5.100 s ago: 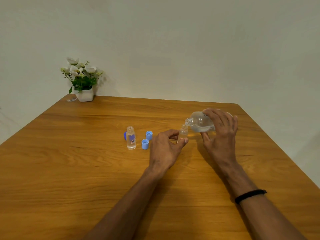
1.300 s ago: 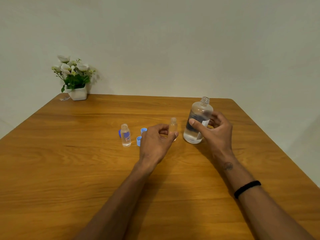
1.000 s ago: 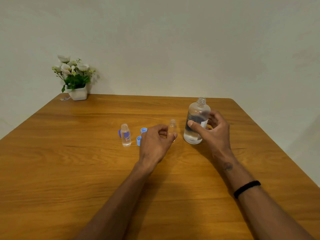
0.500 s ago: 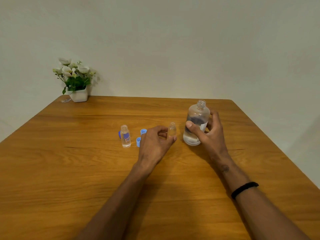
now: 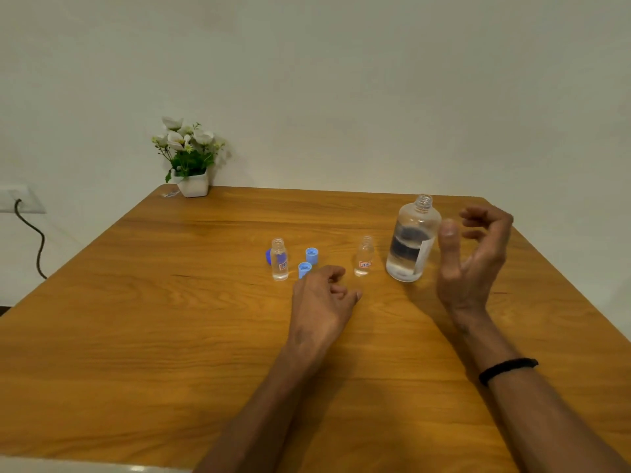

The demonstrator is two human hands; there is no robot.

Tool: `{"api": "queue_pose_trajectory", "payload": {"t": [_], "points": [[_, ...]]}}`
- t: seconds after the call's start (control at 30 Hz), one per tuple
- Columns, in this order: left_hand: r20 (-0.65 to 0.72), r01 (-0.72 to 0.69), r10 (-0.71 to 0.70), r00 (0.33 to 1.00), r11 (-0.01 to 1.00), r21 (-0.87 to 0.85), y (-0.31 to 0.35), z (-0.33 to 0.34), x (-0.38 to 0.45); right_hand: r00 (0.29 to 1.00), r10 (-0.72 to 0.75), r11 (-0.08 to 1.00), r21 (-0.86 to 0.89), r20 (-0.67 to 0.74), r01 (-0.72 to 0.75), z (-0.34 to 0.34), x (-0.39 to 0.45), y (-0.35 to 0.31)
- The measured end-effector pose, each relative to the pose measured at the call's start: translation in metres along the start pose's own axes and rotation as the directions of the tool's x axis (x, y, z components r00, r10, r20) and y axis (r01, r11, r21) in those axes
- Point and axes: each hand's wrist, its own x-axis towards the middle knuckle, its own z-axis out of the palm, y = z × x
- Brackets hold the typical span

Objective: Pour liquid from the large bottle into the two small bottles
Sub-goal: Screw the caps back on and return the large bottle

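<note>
The large clear bottle (image 5: pixel 411 238) stands upright and uncapped on the wooden table (image 5: pixel 170 336), partly filled with clear liquid. My right hand (image 5: pixel 473 261) hovers just right of it, fingers spread, touching nothing. A small bottle (image 5: pixel 364 257) with a red label stands upright to the left of the large one. My left hand (image 5: pixel 322 298) rests on the table just in front of it, loosely curled and empty. The other small bottle (image 5: pixel 279 259) stands farther left, also uncapped.
Two light blue caps (image 5: pixel 311 256) (image 5: pixel 304 269) lie between the small bottles, and a darker blue cap (image 5: pixel 268 257) sits behind the left one. A white pot of flowers (image 5: pixel 191 155) stands at the far left corner. A wall socket with a cable (image 5: pixel 20 206) is at the left.
My right hand has let go of the large bottle and opened beside it. My left hand has released the red-labelled small bottle and drawn back toward me.
</note>
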Motion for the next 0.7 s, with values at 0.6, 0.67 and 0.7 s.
{"api": "queue_pose_trajectory", "payload": {"t": [0.6, 0.67, 0.7], "points": [[-0.134, 0.083, -0.097, 0.986, 0.991, -0.106, -0.034, -0.08, -0.049, 0.699, 0.224, 0.964, -0.26, 0.679, -0.056, 0.07, -0.077, -0.081], [-0.164, 0.071, -0.084, 0.983, 0.994, -0.084, -0.033, -0.079, -0.048, 0.671, 0.252, 0.951, -0.307, 0.697, -0.038, 0.08, -0.081, -0.081], [-0.183, 0.073, -0.086, 0.979, 0.994, -0.081, -0.033, -0.078, -0.047, 0.67, 0.254, 0.946, -0.325, 0.697, -0.02, 0.084, -0.082, -0.081]]}}
